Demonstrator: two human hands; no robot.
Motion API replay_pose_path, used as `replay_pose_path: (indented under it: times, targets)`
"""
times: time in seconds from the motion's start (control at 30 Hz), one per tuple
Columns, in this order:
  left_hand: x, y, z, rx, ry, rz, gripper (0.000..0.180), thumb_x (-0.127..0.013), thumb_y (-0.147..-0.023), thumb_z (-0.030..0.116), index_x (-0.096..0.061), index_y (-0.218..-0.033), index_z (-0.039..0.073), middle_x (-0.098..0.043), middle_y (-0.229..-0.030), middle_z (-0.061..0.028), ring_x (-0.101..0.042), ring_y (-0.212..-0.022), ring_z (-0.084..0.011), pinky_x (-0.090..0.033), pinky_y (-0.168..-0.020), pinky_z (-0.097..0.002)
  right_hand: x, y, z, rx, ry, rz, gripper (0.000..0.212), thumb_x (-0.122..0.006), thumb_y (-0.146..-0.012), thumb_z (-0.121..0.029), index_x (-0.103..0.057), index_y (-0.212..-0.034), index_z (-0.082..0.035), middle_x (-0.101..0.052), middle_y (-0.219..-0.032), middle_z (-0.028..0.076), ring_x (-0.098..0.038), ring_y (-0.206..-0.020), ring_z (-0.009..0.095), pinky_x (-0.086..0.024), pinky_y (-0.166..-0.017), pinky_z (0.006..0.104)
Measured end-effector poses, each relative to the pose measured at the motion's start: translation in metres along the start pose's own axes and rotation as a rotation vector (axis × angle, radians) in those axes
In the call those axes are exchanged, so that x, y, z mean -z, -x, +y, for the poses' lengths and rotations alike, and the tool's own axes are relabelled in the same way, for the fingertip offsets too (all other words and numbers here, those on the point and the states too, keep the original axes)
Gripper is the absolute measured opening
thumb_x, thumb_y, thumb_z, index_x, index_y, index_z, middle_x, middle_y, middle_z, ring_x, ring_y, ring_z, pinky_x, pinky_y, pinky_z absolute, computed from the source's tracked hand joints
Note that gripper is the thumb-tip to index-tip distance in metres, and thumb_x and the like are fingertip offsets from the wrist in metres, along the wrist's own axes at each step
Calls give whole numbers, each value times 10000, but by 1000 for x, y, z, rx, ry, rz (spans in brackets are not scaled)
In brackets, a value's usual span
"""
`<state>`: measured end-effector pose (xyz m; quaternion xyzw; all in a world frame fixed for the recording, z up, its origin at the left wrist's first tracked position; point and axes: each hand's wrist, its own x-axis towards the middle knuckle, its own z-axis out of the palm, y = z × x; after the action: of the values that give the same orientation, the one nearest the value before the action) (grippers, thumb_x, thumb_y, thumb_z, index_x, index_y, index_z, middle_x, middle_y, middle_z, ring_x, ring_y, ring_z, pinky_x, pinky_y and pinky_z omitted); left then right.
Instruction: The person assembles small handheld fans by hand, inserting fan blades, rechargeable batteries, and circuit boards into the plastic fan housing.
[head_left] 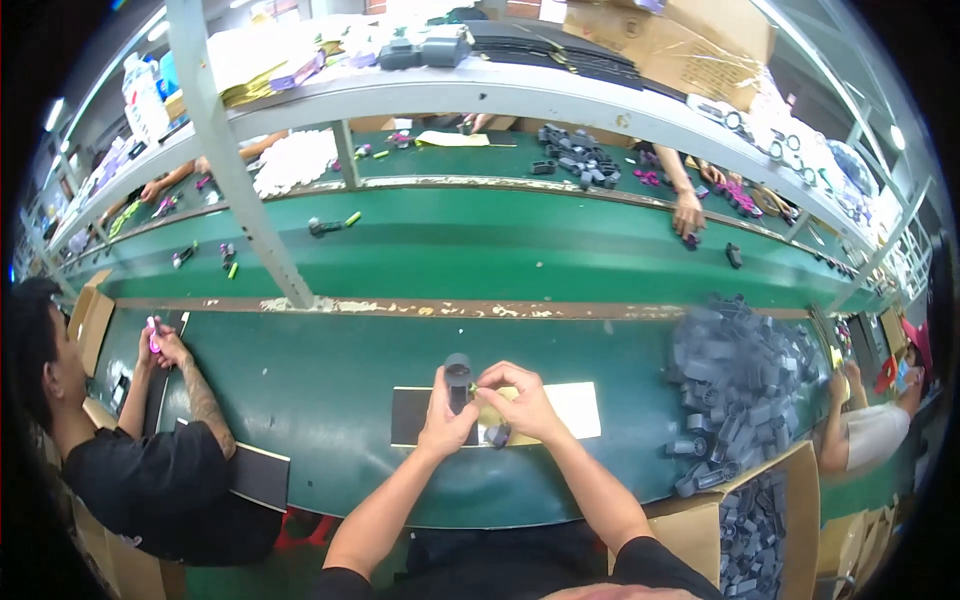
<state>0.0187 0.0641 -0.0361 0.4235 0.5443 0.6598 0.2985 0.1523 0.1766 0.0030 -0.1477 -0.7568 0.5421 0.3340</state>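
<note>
My left hand (447,420) is closed round a dark grey plastic part (458,372) with a rounded top, held upright over the green bench. Close beside it, my right hand (518,402) has thumb and fingers pinched together at the part's right side. A speck of yellow-green shows at those fingertips, too small to name. Under both hands lie a black strip (411,415) on the left and a pale yellow sheet (573,410) on the right. A small grey piece (497,434) rests just below my right hand.
Grey plastic parts (735,380) are heaped on the right, above a cardboard box (690,535) holding more. A person in black (160,490) works at left, another in a light shirt (868,435) at right. Beyond a raised ledge (430,309), a green belt (430,250) carries scattered parts; a co-worker's hand (688,215) reaches there.
</note>
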Motion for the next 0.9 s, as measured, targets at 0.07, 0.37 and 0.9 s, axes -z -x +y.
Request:
replay_pose_path:
  times: [0.07,0.37,0.9]
  targets:
    - [6,-1,1,-18,69,-1,438,-686,-905,92,-491,-1293,34,-570,-1136,-64,-541,-1041,-138,-464,-935,-317,-5,-4,-4,26,36,-5,78,-752,-858,13,-697,-913,25,-716,-968,125,-701,-906,222,-550,-832,331]
    - [-9,0,-5,57,208,-44,362,-716,-974,107,-546,-1284,30,-609,-1174,-31,-572,-1059,-111,-475,-965,-297,7,-1,-8,291,430,127,100,-742,-814,-17,-682,-893,-8,-695,-958,110,-682,-924,304,-549,-825,406]
    - [2,-3,19,267,489,-17,325,-568,-1053,172,-436,-1329,62,-566,-1005,-27,-536,-780,-96,-430,-660,-256,29,4,-23,-258,-489,-94,114,-703,-969,-56,-650,-999,41,-706,-899,88,-690,-764,133,-594,-724,275]
